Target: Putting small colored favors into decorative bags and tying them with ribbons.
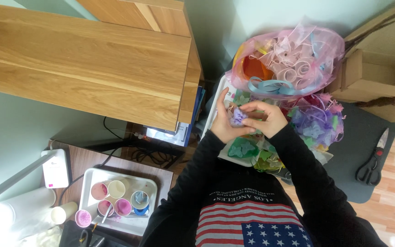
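Note:
Both of my hands meet over a heap of small craft pieces. My left hand (225, 126) cups a small lilac flower-shaped piece (237, 117), and my right hand (267, 118) pinches the same piece from the other side. Just below my hands lies a green bag of flower shapes (244, 148). A clear pink bag of curled ribbons (289, 59) sits beyond my hands. A bundle of purple and pink flower pieces (317, 124) lies to the right of my right hand. Black sleeves cover both of my arms.
Black-handled scissors (372, 161) lie on a dark grey mat (362, 137) at the right. Cardboard boxes (376, 73) stand at the upper right. A wooden desk top (88, 68) fills the upper left. A white tray (149, 183) of paper cups sits at the lower left.

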